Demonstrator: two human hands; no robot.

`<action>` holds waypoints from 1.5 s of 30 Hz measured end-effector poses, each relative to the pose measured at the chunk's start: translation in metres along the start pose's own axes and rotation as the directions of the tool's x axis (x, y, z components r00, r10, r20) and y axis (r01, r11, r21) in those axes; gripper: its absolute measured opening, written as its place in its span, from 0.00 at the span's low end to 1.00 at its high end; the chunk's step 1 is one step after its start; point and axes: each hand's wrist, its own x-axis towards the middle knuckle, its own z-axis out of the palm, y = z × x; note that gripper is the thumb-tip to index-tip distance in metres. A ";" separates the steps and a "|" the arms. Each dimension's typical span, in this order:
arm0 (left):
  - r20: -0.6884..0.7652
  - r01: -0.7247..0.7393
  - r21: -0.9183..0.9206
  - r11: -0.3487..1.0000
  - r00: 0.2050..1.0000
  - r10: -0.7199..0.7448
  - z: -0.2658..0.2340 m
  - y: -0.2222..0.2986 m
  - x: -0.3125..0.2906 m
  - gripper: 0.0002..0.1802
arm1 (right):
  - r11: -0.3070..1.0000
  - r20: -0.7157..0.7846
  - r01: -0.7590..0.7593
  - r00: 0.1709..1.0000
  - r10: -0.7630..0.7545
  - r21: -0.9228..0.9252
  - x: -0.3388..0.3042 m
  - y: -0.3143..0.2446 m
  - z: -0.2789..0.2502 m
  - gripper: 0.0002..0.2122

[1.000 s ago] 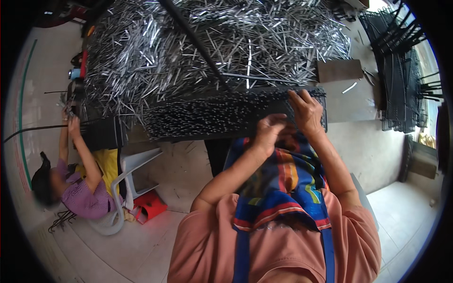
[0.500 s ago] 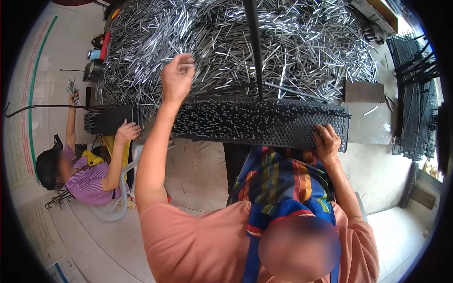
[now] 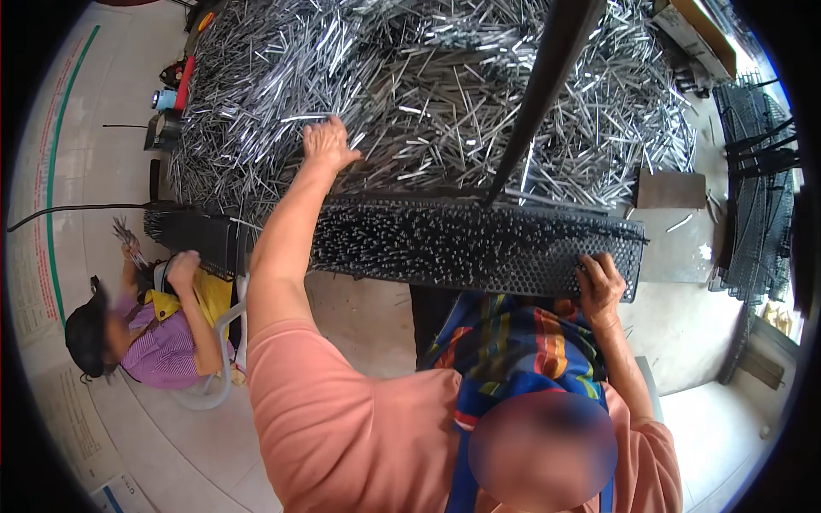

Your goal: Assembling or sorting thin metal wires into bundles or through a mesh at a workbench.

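Note:
My left hand reaches over a large heap of thin silvery metal strips, with its thumb stretched out and fingers spread on the near side of the heap. Some strips lie by its fingertips; none shows clearly held. In front of me lies a long black perforated rack. Dark thin pieces stand densely in its holes on the left and middle, while bare holes show toward its right end. Curled over the rack's near edge at that right end is my right hand, gripping it.
A dark rod slants down to the rack's far edge. At the left a co-worker sits by another black rack, holding a bunch of strips. A metal plate lies on the right. Black mesh racks stand beyond it.
My left hand has come down onto the strips, its fingers spreading from a curl. My right hand keeps its hold on the rack. The co-worker's nearer hand has left the other rack.

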 end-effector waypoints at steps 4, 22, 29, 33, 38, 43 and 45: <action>-0.138 -0.091 0.121 0.989 0.985 0.107 0.005 0.007 -0.001 0.56 | 0.999 0.002 -0.005 1.000 0.005 -0.035 0.000 0.001 -0.001 0.11; -0.202 0.065 -0.428 0.902 0.965 -0.165 -0.007 0.031 -0.008 0.22 | 1.000 -0.042 -0.014 0.999 0.013 -0.003 -0.005 0.003 -0.004 0.10; -0.089 -0.102 -0.995 -0.005 0.883 -0.461 -0.056 0.022 0.014 0.14 | 0.933 -0.099 -0.119 0.982 0.161 0.340 0.022 -0.001 -0.030 0.05; -0.007 -0.121 -0.667 -0.735 0.988 -0.156 -0.111 0.109 -0.017 0.10 | 0.900 -0.178 -0.088 0.968 0.179 0.427 0.089 -0.018 -0.058 0.04; -0.033 -0.106 -0.514 -0.851 0.994 -0.104 -0.178 0.191 -0.055 0.02 | 0.193 0.207 -0.360 0.815 0.541 0.913 0.201 -0.042 0.001 0.22; -0.314 -0.342 -0.507 -0.791 0.928 -0.200 -0.198 0.224 -0.081 0.14 | -0.469 0.481 -0.223 0.678 0.556 0.855 0.257 -0.094 0.028 0.28; -0.327 -0.264 -0.590 -0.763 0.942 -0.073 -0.210 0.229 -0.099 0.19 | -0.203 0.298 -0.219 0.685 0.665 0.954 0.272 -0.104 0.040 0.26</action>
